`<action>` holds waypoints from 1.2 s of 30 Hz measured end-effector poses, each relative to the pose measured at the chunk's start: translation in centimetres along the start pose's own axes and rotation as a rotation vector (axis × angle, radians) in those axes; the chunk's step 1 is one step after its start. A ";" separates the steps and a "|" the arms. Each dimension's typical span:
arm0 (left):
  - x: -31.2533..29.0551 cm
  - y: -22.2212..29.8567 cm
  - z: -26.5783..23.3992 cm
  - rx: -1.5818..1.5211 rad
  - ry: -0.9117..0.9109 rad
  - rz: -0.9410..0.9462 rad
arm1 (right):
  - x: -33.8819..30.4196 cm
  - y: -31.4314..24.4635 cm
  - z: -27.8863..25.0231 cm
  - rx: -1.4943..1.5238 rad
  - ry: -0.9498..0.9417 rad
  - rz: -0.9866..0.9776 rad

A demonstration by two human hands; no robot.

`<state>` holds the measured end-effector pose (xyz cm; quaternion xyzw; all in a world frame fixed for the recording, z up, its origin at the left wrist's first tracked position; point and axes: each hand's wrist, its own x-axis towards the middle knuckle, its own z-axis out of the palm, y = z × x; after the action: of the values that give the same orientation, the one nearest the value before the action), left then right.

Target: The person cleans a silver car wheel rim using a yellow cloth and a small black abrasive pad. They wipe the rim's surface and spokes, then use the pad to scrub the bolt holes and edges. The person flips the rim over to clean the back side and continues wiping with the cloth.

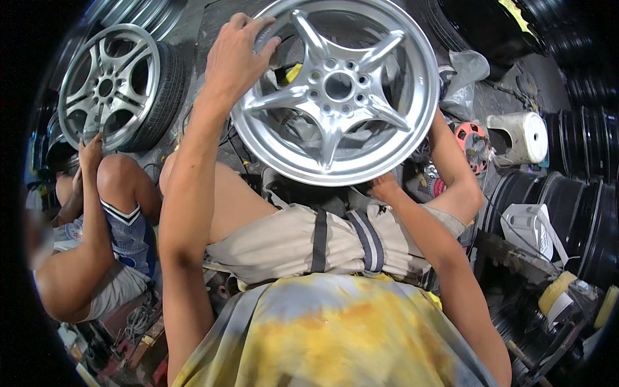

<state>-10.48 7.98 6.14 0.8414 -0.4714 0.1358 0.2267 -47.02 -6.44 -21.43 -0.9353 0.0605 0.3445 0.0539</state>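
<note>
A silver star-spoked wheel rim [329,138] stands in front of me between my legs, its face turned up toward me. My left hand [240,57] is at its upper left edge, thumb and forefinger spread apart over the lip. At the lower edge my right hand [385,187] grips the wheel rim from below, its fingertips hidden behind the metal. Through the gaps between the spokes, something yellow [292,73] and dark floor show.
On the left a seated person [80,258] has a hand at a silver wheel with a tyre [106,90]. Dark rims [583,145] are stacked along the right. Nearby are a white stool [519,138], a clear plastic bag [465,80], a red reel [472,147] and a white container [525,231].
</note>
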 end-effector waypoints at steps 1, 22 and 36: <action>0.2 -1.0 0.3 0.095 0.028 -0.055 | 0.1 0.6 1.4 0.084 0.021 0.013; 7.8 -4.0 8.8 0.002 -0.026 -0.253 | 1.0 0.7 -0.6 0.539 0.282 0.207; 11.7 -7.8 12.1 -0.230 -0.035 -0.104 | -2.2 0.9 -2.3 0.762 0.381 0.337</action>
<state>2.43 -3.21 -1.02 0.8354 -0.4433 0.0542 0.3205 -47.30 -7.53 -18.32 -0.8726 0.3431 0.1235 0.3250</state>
